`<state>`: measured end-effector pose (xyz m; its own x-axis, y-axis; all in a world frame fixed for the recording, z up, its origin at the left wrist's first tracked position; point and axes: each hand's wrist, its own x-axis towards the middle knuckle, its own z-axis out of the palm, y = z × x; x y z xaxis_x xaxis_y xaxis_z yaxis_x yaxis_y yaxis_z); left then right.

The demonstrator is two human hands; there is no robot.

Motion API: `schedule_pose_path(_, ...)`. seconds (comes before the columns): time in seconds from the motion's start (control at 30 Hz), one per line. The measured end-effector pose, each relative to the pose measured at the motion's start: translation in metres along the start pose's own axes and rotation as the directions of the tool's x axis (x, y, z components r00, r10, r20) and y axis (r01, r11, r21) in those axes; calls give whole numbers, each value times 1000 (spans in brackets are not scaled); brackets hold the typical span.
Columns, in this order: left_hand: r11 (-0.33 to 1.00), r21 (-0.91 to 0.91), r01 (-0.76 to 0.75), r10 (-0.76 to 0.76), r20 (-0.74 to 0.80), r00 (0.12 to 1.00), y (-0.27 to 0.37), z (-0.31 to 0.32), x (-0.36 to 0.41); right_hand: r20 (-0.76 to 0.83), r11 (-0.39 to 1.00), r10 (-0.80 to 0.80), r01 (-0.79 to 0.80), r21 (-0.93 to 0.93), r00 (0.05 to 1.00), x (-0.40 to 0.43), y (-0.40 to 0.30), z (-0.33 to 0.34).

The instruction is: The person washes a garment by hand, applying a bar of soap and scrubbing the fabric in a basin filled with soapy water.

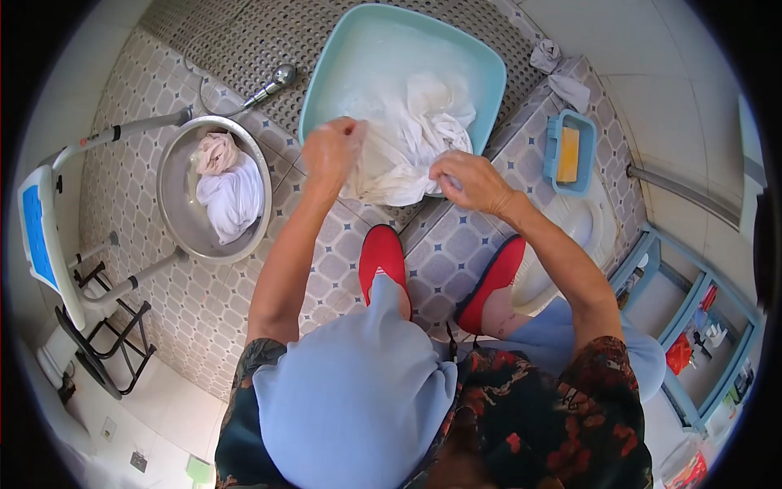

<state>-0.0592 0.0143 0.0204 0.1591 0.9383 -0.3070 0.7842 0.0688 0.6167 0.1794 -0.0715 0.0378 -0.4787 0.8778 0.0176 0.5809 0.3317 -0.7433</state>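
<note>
A light blue plastic basin [493,67] of cloudy water stands before me. A wet white cloth [421,131] lies partly in the water and drapes over the near rim. My left hand [333,150], slightly blurred, is at the cloth's left side with its fingers curled; its grip is unclear. My right hand [469,182] pinches the cloth at the near right rim. Left of the basin, a metal bowl [177,211] holds a white cloth [232,198] and a pinkish cloth [217,153]. A yellow soap bar [568,154] sits in a blue plastic dish [588,131] at the right.
A hand shower [269,85] with its hose lies on the perforated mat [256,36]. Cloths [569,91] rest on the tiled ledge. At the left are a bath chair [40,226] and a black folding frame [131,342]. A squat toilet [565,244] and blue shelf [663,305] are right.
</note>
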Motion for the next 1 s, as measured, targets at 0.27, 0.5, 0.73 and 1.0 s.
schedule_pose_path(0.27,921,-369,-123,-100,-531,841,-7,-33,-12,49,914,359,-362,185,932,23,-6,6)
schedule_pose_path(0.5,518,-845,132,-454,-141,880,-42,-29,-2,216,934,346,-357,13,913,31,13,19)
schedule_pose_path(0.73,631,-774,62,-425,-277,862,-54,-30,-3,307,888,454,-454,-75,836,31,-6,13)
schedule_pose_path(1.0,919,-393,15,-213,-465,859,-50,-41,-2,165,979,160,-177,99,973,27,-6,2)
